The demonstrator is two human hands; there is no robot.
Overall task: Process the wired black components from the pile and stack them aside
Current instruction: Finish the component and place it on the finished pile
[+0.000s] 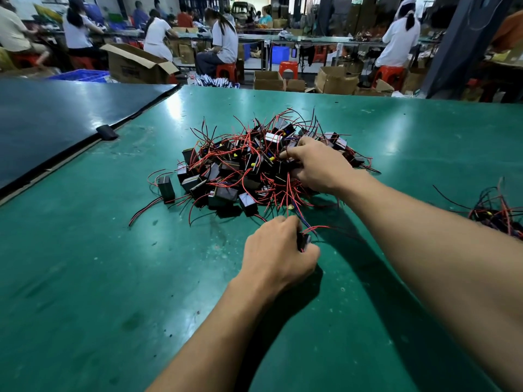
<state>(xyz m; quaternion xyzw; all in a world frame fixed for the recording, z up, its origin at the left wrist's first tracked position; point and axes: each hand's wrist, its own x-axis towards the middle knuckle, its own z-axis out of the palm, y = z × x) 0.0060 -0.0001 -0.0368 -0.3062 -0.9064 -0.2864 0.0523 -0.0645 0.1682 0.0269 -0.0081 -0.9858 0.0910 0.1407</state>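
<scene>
My left hand [278, 251] rests low on the green desk [99, 264], its fingers [288, 222] closed round one wired black component [304, 240] just in front of the pile [240, 168]. My right hand [319, 168] lies on the pile's right side, fingers bent down among the wires; I cannot tell whether they hold a piece. A smaller bundle [498, 215] lies well apart at the right edge.

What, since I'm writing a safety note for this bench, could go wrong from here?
The right hand reaches into the tangled pile of small black box components with red and black wires; pulling one out may drag neighbours along or strain leads. The left hand grips a black component whose wires run toward that pile, so they might snag.
</scene>
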